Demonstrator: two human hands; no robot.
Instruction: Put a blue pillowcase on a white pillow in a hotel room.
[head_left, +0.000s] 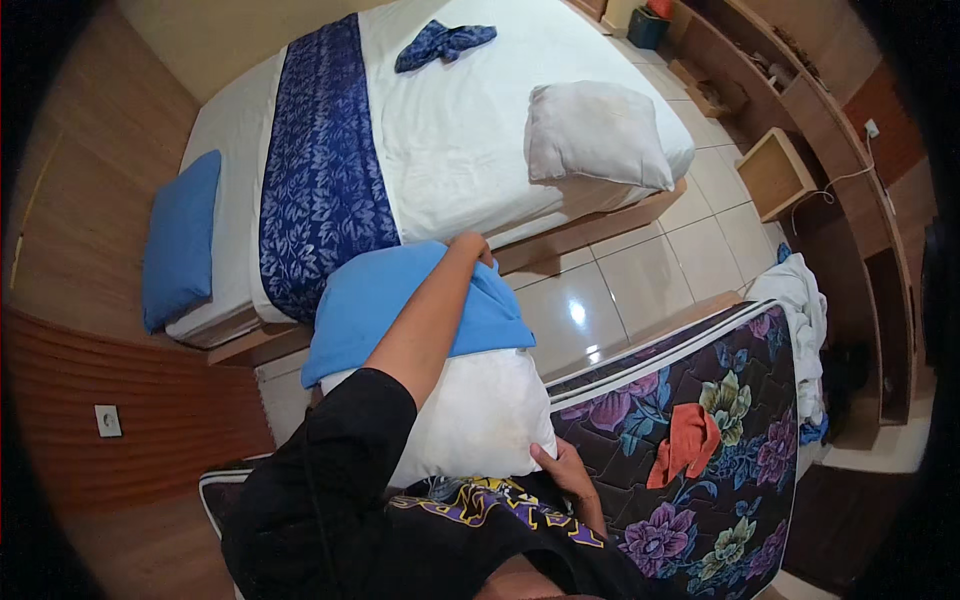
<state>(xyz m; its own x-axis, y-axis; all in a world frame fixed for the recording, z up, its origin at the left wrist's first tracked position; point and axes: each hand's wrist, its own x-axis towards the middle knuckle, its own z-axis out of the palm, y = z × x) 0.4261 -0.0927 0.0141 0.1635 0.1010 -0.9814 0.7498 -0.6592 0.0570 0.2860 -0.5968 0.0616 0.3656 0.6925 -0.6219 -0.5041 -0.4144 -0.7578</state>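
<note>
A white pillow (480, 412) rests against my torso, its far half covered by a light blue pillowcase (382, 300). My left arm reaches across the case, and my left hand (472, 246) grips its far right edge; some of those fingers are hidden behind the cloth. Lower down, my right hand (566, 471) pinches the near right corner of the white pillow between thumb and fingers. The case's hem lies across the pillow's middle, so white fabric shows from there down to my shirt.
Ahead stands a bed with a white sheet (450, 150), a blue leaf-patterned runner (322, 172), a blue pillow (184, 240), a white pillow (600, 135) and a folded blue cloth (442, 45). A bare floral mattress (675, 525) bears an orange cloth (684, 444). Tiled floor (577, 300) separates the beds.
</note>
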